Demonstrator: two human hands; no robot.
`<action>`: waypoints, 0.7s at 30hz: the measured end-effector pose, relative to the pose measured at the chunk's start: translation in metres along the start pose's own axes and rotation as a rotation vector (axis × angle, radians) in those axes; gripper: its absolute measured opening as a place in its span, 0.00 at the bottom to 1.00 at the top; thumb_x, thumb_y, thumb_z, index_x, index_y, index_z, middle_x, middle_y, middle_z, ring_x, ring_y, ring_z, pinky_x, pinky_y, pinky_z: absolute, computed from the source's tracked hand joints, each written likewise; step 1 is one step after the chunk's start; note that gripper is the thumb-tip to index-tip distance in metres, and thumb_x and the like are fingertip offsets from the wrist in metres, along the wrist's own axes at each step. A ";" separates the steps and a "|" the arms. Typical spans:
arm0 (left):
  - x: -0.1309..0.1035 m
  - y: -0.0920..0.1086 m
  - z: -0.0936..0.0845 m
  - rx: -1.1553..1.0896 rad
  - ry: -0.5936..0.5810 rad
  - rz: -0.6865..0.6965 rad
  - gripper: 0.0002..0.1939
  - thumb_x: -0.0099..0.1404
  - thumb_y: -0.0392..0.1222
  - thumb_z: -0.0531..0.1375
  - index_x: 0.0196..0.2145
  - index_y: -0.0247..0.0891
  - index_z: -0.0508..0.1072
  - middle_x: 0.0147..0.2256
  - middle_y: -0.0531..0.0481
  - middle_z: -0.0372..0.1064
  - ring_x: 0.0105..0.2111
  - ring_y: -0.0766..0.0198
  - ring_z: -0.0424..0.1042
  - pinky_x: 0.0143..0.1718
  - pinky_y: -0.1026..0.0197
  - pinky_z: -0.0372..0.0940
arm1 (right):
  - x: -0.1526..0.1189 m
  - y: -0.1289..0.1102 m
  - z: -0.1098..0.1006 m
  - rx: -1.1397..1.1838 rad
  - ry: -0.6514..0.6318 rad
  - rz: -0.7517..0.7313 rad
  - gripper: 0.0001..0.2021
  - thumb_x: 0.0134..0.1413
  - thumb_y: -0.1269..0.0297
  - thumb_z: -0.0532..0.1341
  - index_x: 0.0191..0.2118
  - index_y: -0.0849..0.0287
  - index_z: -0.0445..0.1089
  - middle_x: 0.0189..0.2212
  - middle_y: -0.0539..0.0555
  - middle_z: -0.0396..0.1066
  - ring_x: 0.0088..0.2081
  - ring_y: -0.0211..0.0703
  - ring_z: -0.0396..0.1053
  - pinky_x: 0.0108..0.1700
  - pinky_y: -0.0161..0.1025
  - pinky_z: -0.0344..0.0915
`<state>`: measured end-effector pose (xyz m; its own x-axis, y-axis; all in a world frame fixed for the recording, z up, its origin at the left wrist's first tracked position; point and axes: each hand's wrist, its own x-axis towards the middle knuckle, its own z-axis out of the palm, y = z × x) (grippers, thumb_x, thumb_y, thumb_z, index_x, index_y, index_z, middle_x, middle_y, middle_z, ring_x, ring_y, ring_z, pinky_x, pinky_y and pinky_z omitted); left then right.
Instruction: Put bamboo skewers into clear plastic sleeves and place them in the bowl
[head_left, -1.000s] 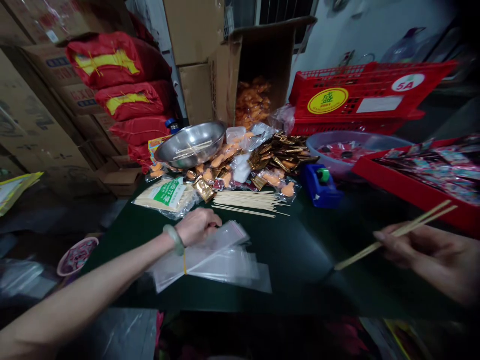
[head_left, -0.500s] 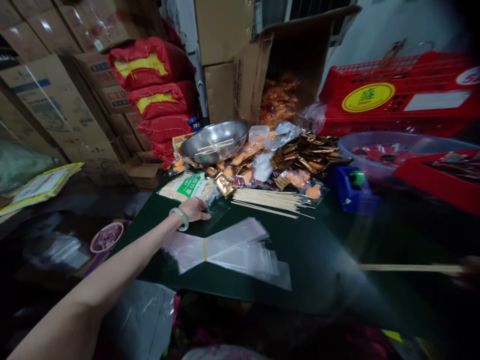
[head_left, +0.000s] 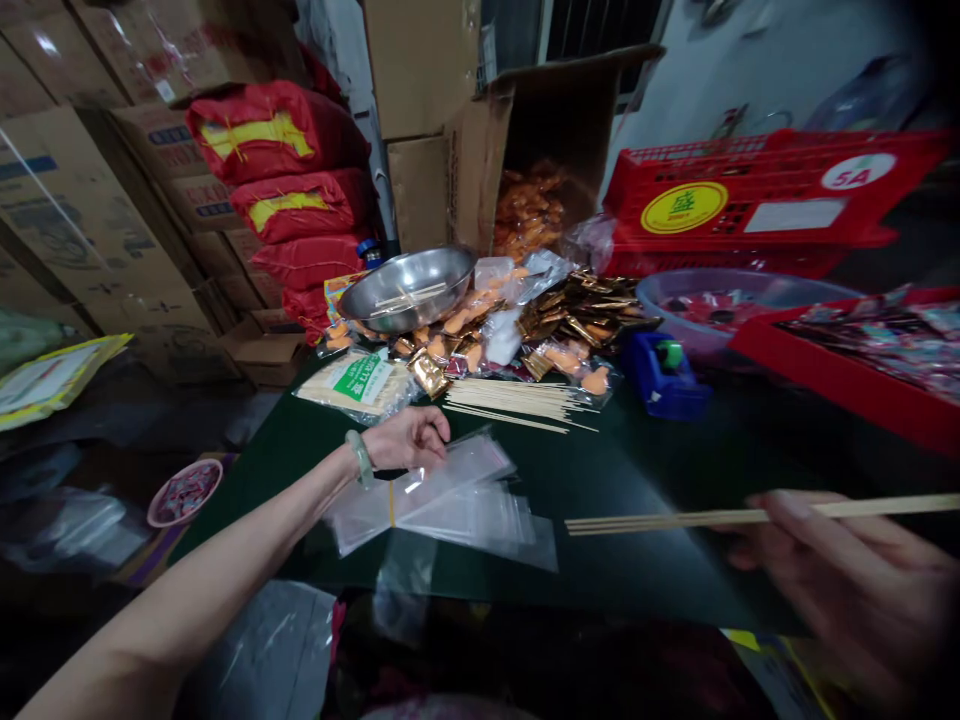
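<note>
Near the middle of the view, my left hand point(head_left: 411, 440), with a pale bracelet at the wrist, is over the fan of clear plastic bags point(head_left: 472, 515) tied with a yellow band. Its fingers are curled together; what they pinch is hard to see against the clear plastic. At the right, my right hand point(head_left: 847, 570), partly blurred, is closed on thin wooden sticks point(head_left: 660, 521), which point left above the dark green table point(head_left: 622, 460). A pile of similar sticks point(head_left: 517, 400) lies behind the bags. One clear bag point(head_left: 405, 575) shows at the table's front edge.
Behind are a packet of sticks point(head_left: 352, 380), a metal bowl point(head_left: 409, 290), gold and orange packets point(head_left: 581, 310) and a blue tape dispenser point(head_left: 667, 375). A red box point(head_left: 847, 370) and red basket point(head_left: 750, 205) stand right. Cartons and red sacks point(head_left: 277, 135) are stacked left.
My left hand has moved right and nearer, from beside the stick packet to over the clear bags. My right hand has come further into view with the sticks. A clear bag now shows at the front edge.
</note>
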<state>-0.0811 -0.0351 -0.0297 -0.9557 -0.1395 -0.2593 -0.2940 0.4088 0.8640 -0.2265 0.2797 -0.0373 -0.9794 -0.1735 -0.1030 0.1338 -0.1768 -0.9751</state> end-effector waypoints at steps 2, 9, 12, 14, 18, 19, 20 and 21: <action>0.004 0.001 0.011 -0.054 -0.083 0.021 0.19 0.45 0.33 0.63 0.35 0.34 0.61 0.22 0.58 0.62 0.19 0.72 0.62 0.20 0.69 0.57 | -0.015 -0.002 0.018 0.061 -0.076 0.108 0.16 0.15 0.59 0.73 0.18 0.60 0.71 0.13 0.50 0.64 0.17 0.39 0.65 0.15 0.32 0.65; 0.010 -0.022 0.016 0.070 -0.040 -0.014 0.28 0.42 0.28 0.63 0.43 0.34 0.61 0.24 0.60 0.58 0.21 0.74 0.58 0.22 0.70 0.54 | -0.018 0.036 0.067 0.215 -0.252 0.084 0.10 0.31 0.62 0.70 0.22 0.62 0.71 0.15 0.49 0.65 0.23 0.42 0.69 0.20 0.35 0.68; 0.012 -0.023 0.014 0.100 -0.065 0.028 0.33 0.42 0.28 0.63 0.47 0.36 0.60 0.26 0.59 0.57 0.21 0.75 0.57 0.22 0.70 0.54 | -0.015 0.044 0.083 0.231 -0.291 0.046 0.10 0.33 0.63 0.69 0.22 0.63 0.71 0.15 0.49 0.65 0.24 0.43 0.69 0.22 0.36 0.68; 0.013 -0.021 0.016 0.039 -0.080 0.038 0.34 0.42 0.28 0.63 0.48 0.37 0.59 0.28 0.58 0.57 0.21 0.76 0.57 0.23 0.70 0.55 | -0.013 0.045 0.091 0.250 -0.300 0.009 0.09 0.35 0.63 0.68 0.22 0.62 0.70 0.16 0.49 0.65 0.24 0.42 0.69 0.22 0.36 0.68; 0.013 -0.012 0.018 -0.307 -0.032 0.065 0.40 0.41 0.29 0.64 0.52 0.39 0.55 0.34 0.53 0.58 0.23 0.76 0.60 0.26 0.68 0.60 | -0.014 0.040 0.091 0.253 -0.312 -0.080 0.07 0.40 0.64 0.66 0.21 0.62 0.70 0.17 0.48 0.64 0.23 0.38 0.68 0.24 0.36 0.68; 0.012 -0.010 0.017 -0.375 -0.003 0.093 0.41 0.41 0.29 0.65 0.52 0.40 0.55 0.37 0.51 0.57 0.25 0.76 0.61 0.27 0.67 0.61 | -0.015 0.038 0.089 0.244 -0.328 -0.097 0.06 0.40 0.65 0.66 0.22 0.61 0.70 0.17 0.48 0.64 0.23 0.38 0.67 0.23 0.36 0.68; 0.011 -0.008 0.016 -0.415 0.022 0.124 0.42 0.40 0.29 0.65 0.53 0.41 0.55 0.40 0.49 0.56 0.27 0.74 0.62 0.27 0.67 0.62 | -0.016 0.035 0.087 0.237 -0.346 -0.112 0.06 0.41 0.65 0.65 0.22 0.61 0.71 0.17 0.48 0.64 0.22 0.38 0.67 0.23 0.36 0.68; 0.010 -0.007 0.015 -0.427 0.038 0.150 0.42 0.40 0.29 0.65 0.53 0.42 0.55 0.43 0.47 0.54 0.29 0.73 0.63 0.27 0.67 0.63 | -0.017 0.033 0.085 0.234 -0.366 -0.126 0.05 0.41 0.65 0.65 0.23 0.61 0.71 0.17 0.47 0.63 0.22 0.38 0.67 0.22 0.36 0.68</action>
<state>-0.0894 -0.0258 -0.0444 -0.9838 -0.1433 -0.1080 -0.1119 0.0195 0.9935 -0.1924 0.1946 -0.0506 -0.8778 -0.4608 0.1307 0.0893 -0.4256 -0.9005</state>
